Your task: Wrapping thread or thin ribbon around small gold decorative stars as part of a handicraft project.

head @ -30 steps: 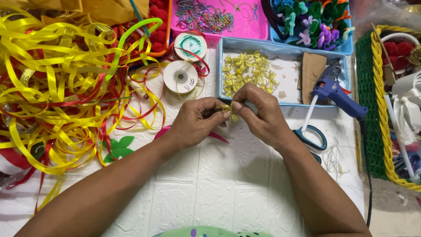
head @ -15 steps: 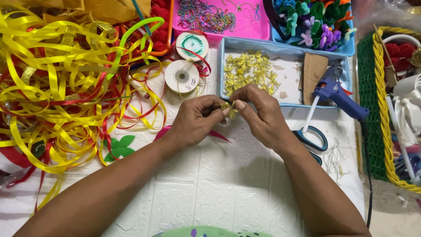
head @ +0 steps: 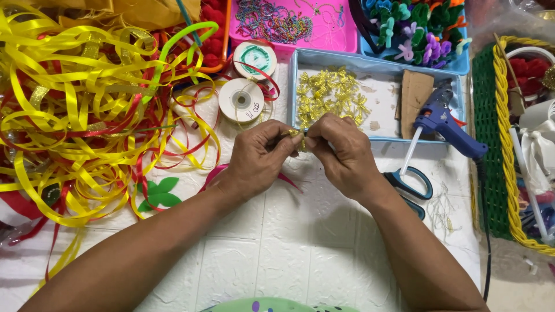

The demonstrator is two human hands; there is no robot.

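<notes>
Frame centre: left hand and right hand both pinch small gold ribbon piece, fingertips meeting to steady it.

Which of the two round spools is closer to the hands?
The white spool, lying just above the left hand. The other spool, with the green ring on top, sits farther up by the pink tray.

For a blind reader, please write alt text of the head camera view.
Left hand and right hand pinch a small gold ribbon piece together above a white table. Tangled yellow ribbons lie left; a blue glue gun and scissors lie right.
</notes>
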